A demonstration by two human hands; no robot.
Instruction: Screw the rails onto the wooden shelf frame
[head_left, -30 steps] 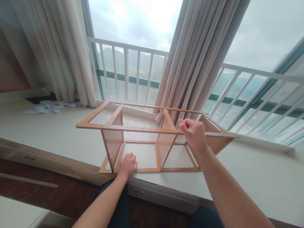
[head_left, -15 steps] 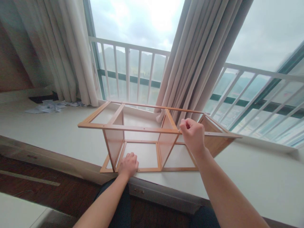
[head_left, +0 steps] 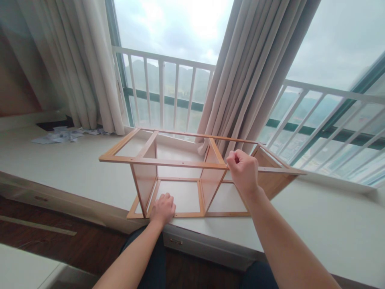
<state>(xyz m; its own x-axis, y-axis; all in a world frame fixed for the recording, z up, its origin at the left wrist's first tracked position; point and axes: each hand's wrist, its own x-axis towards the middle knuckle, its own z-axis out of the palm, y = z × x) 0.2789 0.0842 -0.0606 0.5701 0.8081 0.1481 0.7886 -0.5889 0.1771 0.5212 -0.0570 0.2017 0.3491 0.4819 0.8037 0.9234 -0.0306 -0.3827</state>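
Note:
A light wooden shelf frame [head_left: 168, 162] with white panels lies on its side on the white window ledge [head_left: 315, 224]. My left hand [head_left: 163, 208] rests flat on the frame's lower front rail, pressing it down. My right hand [head_left: 244, 170] is closed at the frame's upper front rail, just right of the second divider, fingers pinched around a small thin tool that is mostly hidden in the fist.
Beige curtains [head_left: 249, 76] hang behind the frame and at the left [head_left: 75, 64]. A white railing [head_left: 168, 96] stands outside the window. Crumpled papers [head_left: 60, 135] lie at the ledge's far left. Drawers with handles [head_left: 176, 242] run under the ledge; dark wood floor below.
The view shifted slightly. My right hand has turned a little at the upper rail and closed tighter. The left hand stays on the lower rail.

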